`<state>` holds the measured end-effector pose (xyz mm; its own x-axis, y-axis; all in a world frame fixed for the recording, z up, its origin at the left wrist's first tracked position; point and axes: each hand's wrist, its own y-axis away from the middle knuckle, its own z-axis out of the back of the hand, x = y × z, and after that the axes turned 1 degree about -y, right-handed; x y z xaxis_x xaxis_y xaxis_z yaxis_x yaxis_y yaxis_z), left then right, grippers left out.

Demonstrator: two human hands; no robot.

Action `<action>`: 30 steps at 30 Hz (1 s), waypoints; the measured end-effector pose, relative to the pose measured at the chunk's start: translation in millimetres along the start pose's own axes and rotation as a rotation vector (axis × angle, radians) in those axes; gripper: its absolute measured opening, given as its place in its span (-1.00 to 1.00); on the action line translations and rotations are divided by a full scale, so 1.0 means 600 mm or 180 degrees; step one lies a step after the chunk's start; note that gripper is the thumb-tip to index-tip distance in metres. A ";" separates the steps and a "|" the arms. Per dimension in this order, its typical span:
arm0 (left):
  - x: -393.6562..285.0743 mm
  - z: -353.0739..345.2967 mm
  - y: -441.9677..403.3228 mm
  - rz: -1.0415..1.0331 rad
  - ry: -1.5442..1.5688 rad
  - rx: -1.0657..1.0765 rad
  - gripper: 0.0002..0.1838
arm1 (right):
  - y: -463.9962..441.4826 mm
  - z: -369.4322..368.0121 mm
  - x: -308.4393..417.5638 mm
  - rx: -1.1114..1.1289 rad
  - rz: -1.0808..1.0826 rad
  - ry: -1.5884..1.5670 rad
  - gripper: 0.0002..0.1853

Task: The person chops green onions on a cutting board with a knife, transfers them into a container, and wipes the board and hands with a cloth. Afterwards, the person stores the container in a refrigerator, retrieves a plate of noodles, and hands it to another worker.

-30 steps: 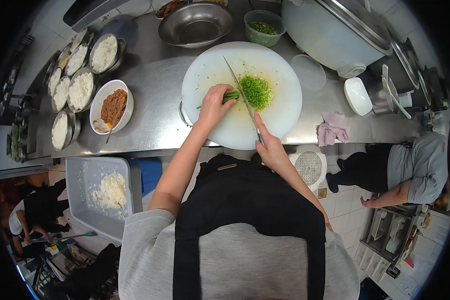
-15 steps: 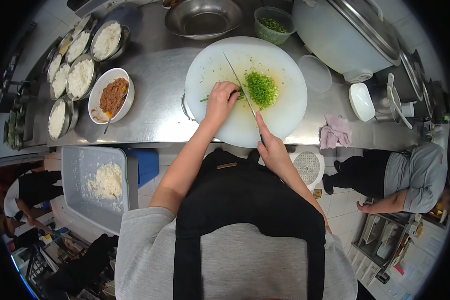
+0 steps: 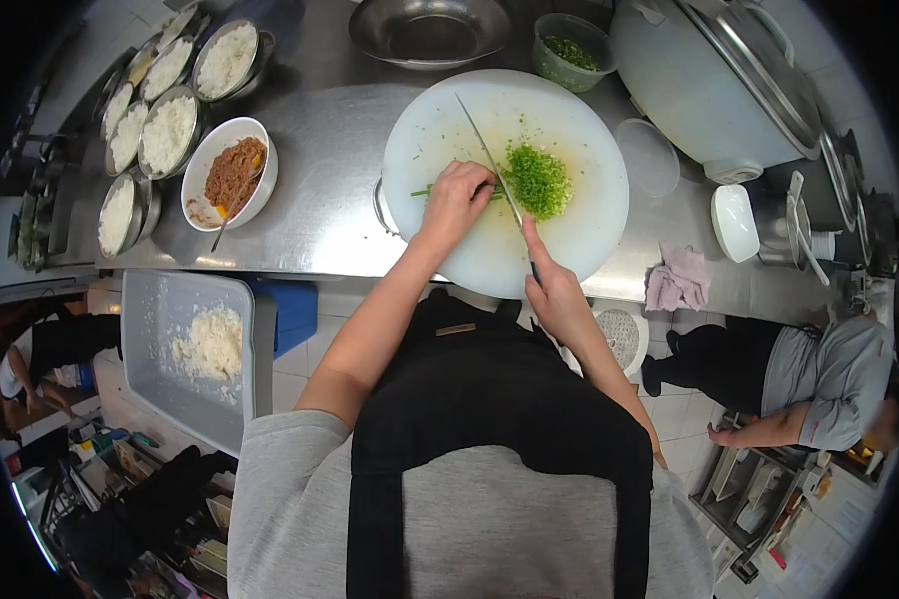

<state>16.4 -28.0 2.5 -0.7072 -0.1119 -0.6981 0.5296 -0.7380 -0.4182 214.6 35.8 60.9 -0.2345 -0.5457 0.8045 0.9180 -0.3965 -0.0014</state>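
Note:
A round white cutting board point(image 3: 449, 120) lies on the steel counter in front of me. My right hand point(image 3: 557, 297) is wrapped round the handle of a kitchen knife point(image 3: 490, 158), its index finger stretched along the blade's base. The blade points away and to the left across the board. Just left of it, my left hand point(image 3: 456, 200) presses down with bent fingers on thin green onion stalks point(image 3: 423, 192), whose ends stick out on both sides. A heap of finely chopped green onion point(image 3: 537, 181) sits right of the blade.
Metal bowls of rice point(image 3: 169, 135) and a white bowl of minced meat point(image 3: 202, 205) stand left. Beyond the board are a wok point(image 3: 430, 50) and a tub of chopped greens point(image 3: 571, 70). A pink cloth point(image 3: 677, 278) lies right. A grey rice bin point(image 3: 150, 349) is below; co-workers stand on both sides.
The view has shifted a little, so the counter items appear farther right. My left hand still holds the stalks, and the knife stays beside its fingers. The left co-worker's arm has moved.

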 end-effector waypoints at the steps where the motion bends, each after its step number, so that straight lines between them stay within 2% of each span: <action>1: 0.000 0.000 0.001 0.0017 0.0005 0.0004 -0.89 | 0.005 -0.005 -0.004 -0.0020 0.0089 0.0096 -0.17; 3: -0.002 0.000 0.001 0.0094 0.0063 -0.0005 -0.90 | 0.001 -0.007 -0.007 -0.0047 0.0165 0.0191 -0.17; 5: 0.001 -0.002 0.004 0.0079 0.0078 -0.0018 -0.89 | -0.020 -0.008 -0.007 0.0209 -0.0387 0.0038 -0.18; 8: 0.001 -0.001 0.001 0.0050 0.0089 -0.0038 -0.89 | -0.027 -0.006 -0.003 0.0052 -0.0158 -0.0075 -0.18; 12: -0.003 0.002 0.002 0.0157 0.0093 -0.0021 -0.88 | -0.003 0.001 0.008 0.0186 -0.0252 -0.0075 -0.18; 14: -0.001 0.000 0.002 0.0163 0.0155 -0.0015 -0.89 | -0.015 -0.001 0.006 0.0468 -0.0745 -0.0028 -0.18; 15: -0.001 0.001 0.003 0.0164 0.0203 -0.0027 -0.89 | -0.024 -0.004 0.001 0.0465 -0.0743 -0.0034 -0.18; 17: 0.002 0.001 0.007 0.0122 0.0176 -0.0011 -0.90 | -0.041 -0.009 -0.010 0.0195 -0.0338 -0.0013 -0.17; 21: -0.004 0.004 0.002 0.0039 0.0031 -0.0047 -0.91 | -0.018 0.000 -0.001 0.0097 -0.0133 -0.0088 -0.17; 24: -0.001 0.002 0.004 0.0112 0.0032 0.0006 -0.91 | -0.011 -0.011 -0.014 -0.0112 0.0394 0.0005 -0.16; 26: 0.002 0.001 0.005 0.0133 0.0108 -0.0022 -0.91 | -0.024 -0.016 -0.016 0.0184 -0.0247 -0.0077 -0.16; 30: 0.008 -0.002 0.008 -0.0065 0.0092 -0.0100 -0.91 | -0.056 -0.015 -0.011 0.0215 -0.0594 -0.0364 -0.15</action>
<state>16.2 -31.1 -3.4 -0.7045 -0.0775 -0.7055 0.5300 -0.7186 -0.4503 182.4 46.1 50.1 -0.3679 -0.3787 0.8493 0.8824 -0.4303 0.1904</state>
